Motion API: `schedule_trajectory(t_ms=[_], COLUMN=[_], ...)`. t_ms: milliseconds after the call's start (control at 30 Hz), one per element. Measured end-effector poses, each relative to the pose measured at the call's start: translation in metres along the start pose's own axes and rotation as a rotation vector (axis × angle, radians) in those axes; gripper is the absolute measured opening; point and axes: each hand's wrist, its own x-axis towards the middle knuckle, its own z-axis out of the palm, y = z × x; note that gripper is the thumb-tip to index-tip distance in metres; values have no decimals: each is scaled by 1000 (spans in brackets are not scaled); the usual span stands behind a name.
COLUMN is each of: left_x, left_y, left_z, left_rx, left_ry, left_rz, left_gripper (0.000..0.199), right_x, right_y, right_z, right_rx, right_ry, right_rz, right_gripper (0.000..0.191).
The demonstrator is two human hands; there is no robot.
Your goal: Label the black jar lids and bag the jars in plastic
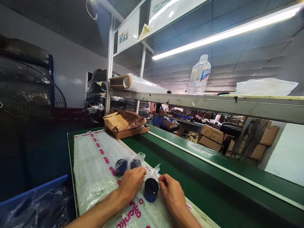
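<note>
A dark blue round object [151, 190] in a clear plastic bag stands on the plastic-covered table between my hands. The bag's gathered top [155, 172] sticks up behind it. My left hand [133, 182] is just left of the bag, its fingers pinched together; what they hold, if anything, is too small to tell. On the other side, my right hand [171, 191] has thumb and forefinger closed at the bag's edge. Two more bagged dark blue objects, one at the left [121, 167] and one beside it [135, 163], rest just beyond my left hand.
A green conveyor belt [190, 177] runs along the right. A cardboard tray [125, 132] with brown paper sits at the far end. At the lower left is a blue bin [35, 189] of bagged items. Overhead, a shelf [213, 104] carries a bottle [200, 76] and a film roll [144, 85].
</note>
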Motion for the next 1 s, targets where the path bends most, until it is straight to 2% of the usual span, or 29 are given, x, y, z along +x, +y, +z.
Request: schedule_trajectory(t_ms=[267, 400, 700, 867, 1000], left_x=[-19, -25, -29, -27, -23], left_y=[9, 7, -8, -9, -8], left_z=[-6, -11, -11, -10, -9], left_rx=[-121, -137, -72, 10, 34], left_ry=[21, -6, -117, -152, -147], left_rz=[-44, 23, 270, 314, 280], left_gripper=[14, 17, 21, 19, 21], right_x=[-17, -23, -33, -32, -31], right_y=[2, 4, 10, 4, -2], right_z=[-5, -8, -14, -20, -24], right_rx=[67, 81, 30, -73, -180], right_ry=[-22, -35, -140, -203, -218], right_rz=[-41, -77, -251, -275, -258], right_gripper=[17, 16, 18, 25, 27])
